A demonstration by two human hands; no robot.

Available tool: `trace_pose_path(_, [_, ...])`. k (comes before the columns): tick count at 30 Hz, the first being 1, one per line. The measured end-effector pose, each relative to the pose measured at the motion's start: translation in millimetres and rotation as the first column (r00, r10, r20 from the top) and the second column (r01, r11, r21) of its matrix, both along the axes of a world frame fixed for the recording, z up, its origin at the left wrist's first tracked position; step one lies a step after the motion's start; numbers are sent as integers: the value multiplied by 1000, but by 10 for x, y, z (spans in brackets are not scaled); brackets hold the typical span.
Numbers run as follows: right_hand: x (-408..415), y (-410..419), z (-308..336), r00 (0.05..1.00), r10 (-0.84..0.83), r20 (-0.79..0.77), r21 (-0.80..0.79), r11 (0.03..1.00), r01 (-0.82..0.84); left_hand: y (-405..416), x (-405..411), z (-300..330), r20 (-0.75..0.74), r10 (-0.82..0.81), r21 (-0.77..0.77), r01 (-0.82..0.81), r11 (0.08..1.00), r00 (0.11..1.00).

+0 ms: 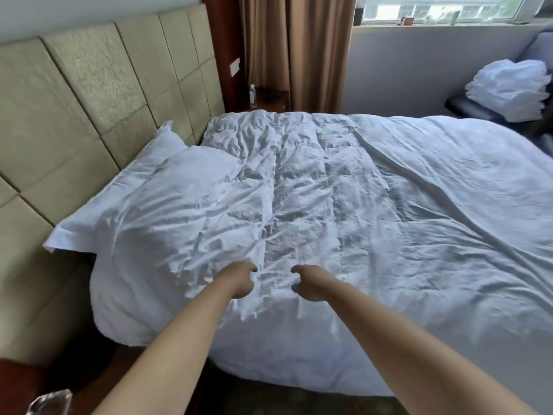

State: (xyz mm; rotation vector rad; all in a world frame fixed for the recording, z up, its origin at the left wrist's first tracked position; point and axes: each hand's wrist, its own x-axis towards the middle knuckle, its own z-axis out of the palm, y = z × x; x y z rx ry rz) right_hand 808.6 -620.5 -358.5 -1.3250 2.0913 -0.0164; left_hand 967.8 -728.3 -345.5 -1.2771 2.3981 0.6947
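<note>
Bedroom, rumpled white duvet (359, 205): left hand (241, 280) and right hand (311, 283) curl at it; whether pinching cloth, cannot tell.

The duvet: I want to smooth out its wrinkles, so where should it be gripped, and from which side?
Probably the near edge of the duvet, draped over the bed's side below the left hand and right hand. Come from this near side, hands apart: the long creases run away from it.

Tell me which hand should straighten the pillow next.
Probably left: the left hand is nearer the pillow, on the headboard side of the duvet; the right hand would have to reach across it.
</note>
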Motion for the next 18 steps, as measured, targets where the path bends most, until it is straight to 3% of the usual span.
trace_pose_path(9, [-474,592,-793,984,61,169,201,975,-95,621,-419,-836,126,18,190,-42,981,992])
trace_pose_path(18, [-695,1107,-1902,952,169,254,388,884,-260,1483,-350,-1860,204,162,377,-230,897,965])
